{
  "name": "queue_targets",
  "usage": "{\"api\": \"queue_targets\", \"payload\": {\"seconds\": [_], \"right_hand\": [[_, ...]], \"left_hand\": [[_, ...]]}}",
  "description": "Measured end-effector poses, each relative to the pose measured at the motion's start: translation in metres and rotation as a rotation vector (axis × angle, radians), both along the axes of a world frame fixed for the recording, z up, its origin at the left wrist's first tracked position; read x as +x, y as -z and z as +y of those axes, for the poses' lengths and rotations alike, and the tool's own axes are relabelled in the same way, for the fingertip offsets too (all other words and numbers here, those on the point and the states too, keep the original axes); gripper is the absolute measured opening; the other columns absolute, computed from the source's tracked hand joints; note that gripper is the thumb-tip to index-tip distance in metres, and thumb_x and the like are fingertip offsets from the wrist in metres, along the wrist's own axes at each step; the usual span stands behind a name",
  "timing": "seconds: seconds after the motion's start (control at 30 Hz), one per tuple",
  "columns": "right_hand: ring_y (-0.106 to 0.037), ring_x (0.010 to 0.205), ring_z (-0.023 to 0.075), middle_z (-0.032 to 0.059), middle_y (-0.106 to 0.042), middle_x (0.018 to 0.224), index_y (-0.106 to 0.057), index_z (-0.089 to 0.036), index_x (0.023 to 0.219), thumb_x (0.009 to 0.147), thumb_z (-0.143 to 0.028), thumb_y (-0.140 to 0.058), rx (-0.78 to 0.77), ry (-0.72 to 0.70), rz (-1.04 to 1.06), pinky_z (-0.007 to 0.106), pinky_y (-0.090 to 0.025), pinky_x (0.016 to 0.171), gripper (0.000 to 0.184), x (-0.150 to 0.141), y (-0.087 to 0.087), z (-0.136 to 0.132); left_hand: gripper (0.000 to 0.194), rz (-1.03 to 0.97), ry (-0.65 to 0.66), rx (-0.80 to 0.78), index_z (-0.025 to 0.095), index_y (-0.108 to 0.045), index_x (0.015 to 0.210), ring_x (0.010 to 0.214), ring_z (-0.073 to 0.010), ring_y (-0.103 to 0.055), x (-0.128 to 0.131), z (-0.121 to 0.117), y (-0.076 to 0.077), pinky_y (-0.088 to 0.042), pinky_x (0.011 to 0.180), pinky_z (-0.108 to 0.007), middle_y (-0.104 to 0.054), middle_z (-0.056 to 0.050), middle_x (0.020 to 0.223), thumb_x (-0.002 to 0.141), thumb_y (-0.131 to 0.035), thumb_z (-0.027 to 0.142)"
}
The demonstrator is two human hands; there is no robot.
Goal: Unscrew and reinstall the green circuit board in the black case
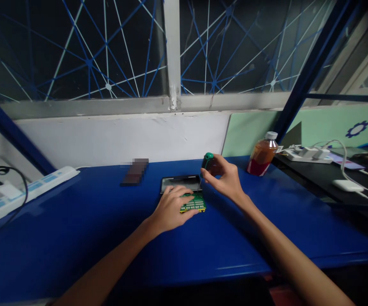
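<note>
My left hand [173, 209] lies over a green circuit board [196, 205], its fingers across the top and its thumb along the near edge, holding it against the table. Rows of small pale rectangles and a yellow near edge show on the board. Just behind it, a black frame with a dark panel [180, 183] lies flat, partly covered by my left fingers. My right hand [224, 176] is closed around the green and black handle of a screwdriver [208, 160], held upright. Its thin shaft points down at the right end of the black frame; whether the tip touches anything, I cannot tell.
A blurred dark flat object [135, 172] lies on the blue table [107, 229], behind and left. A white power strip [31, 193] runs along the left side. At the right back stands a drink bottle [263, 154], beside a black surface with chargers [314, 154] and cables.
</note>
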State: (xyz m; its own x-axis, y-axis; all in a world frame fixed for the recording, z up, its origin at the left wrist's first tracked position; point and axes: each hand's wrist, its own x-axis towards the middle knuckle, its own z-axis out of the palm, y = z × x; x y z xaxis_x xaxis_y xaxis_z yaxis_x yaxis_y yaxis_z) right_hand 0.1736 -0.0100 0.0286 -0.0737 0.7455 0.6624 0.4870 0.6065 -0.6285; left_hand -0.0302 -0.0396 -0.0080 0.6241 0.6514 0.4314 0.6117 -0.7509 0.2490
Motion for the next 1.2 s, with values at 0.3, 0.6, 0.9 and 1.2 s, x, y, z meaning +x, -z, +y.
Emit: {"api": "queue_targets", "payload": {"seconds": [0.3,0.6,0.9,1.2], "right_hand": [[-0.058,0.05,0.015,-0.0032,-0.059,0.06,-0.052,-0.019,0.116,0.08,-0.039,-0.062,0.048,0.004,-0.04,0.03,-0.051,0.053,0.042,-0.002,0.0,-0.001],[-0.054,0.056,0.0155,-0.0009,-0.058,0.068,-0.044,-0.024,0.134,0.085,-0.042,-0.057,0.129,0.071,-0.196,0.033,-0.05,0.062,0.054,-0.006,-0.005,-0.007],[-0.058,0.057,0.015,0.0037,-0.065,0.085,-0.041,-0.023,0.136,0.088,-0.037,-0.051,0.121,0.062,-0.208,0.033,-0.052,0.063,0.051,-0.006,-0.004,-0.008],[-0.061,0.068,0.0189,0.0061,-0.064,0.089,-0.037,-0.024,0.139,0.089,-0.035,-0.05,0.137,0.046,-0.259,0.036,-0.053,0.067,0.053,-0.009,-0.007,-0.011]], "left_hand": [[0.028,0.016,0.008,0.022,0.023,-0.068,0.104,0.108,-0.0277,-0.057,-0.001,0.002,0.002,-0.039,0.09,-0.05,-0.066,-0.007,0.113,0.083,-0.065,0.041],[0.029,0.038,0.002,0.048,0.024,-0.068,0.105,0.108,-0.0281,-0.057,0.0,0.001,0.002,-0.039,0.09,-0.05,-0.067,-0.008,0.113,0.083,-0.065,0.042],[0.029,0.036,0.011,0.04,0.023,-0.068,0.106,0.109,-0.0283,-0.056,-0.001,0.0,0.001,-0.038,0.091,-0.05,-0.066,-0.008,0.113,0.083,-0.065,0.041],[0.029,0.034,0.016,0.038,0.025,-0.068,0.106,0.108,-0.0286,-0.056,0.0,0.0,0.0,-0.038,0.091,-0.05,-0.066,-0.007,0.112,0.083,-0.065,0.041]]}}
